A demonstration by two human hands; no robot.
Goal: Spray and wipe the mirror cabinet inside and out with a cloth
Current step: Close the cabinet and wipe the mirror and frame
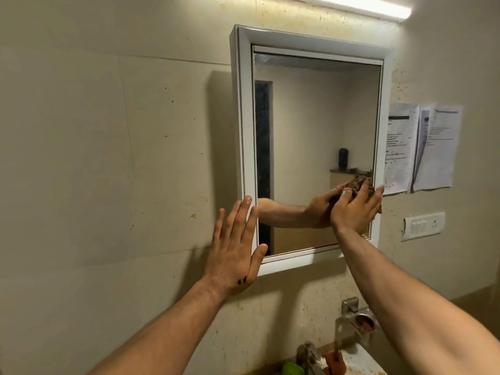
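A white-framed mirror cabinet (244, 131) hangs on the beige wall with its door closed. My left hand (235, 247) lies flat with straight fingers against the cabinet's lower left frame corner. My right hand (354, 209) presses a brown patterned cloth (358, 182) onto the glass at the lower right corner; most of the cloth is hidden under the palm. The mirror reflects my right arm and the cloth. No spray bottle is in view.
Two printed paper sheets (422, 147) hang on the wall right of the cabinet, with a white switch plate (423, 226) below them. A metal holder (357, 318), a tap (308, 355) and a sink edge with a green item (292, 369) sit below.
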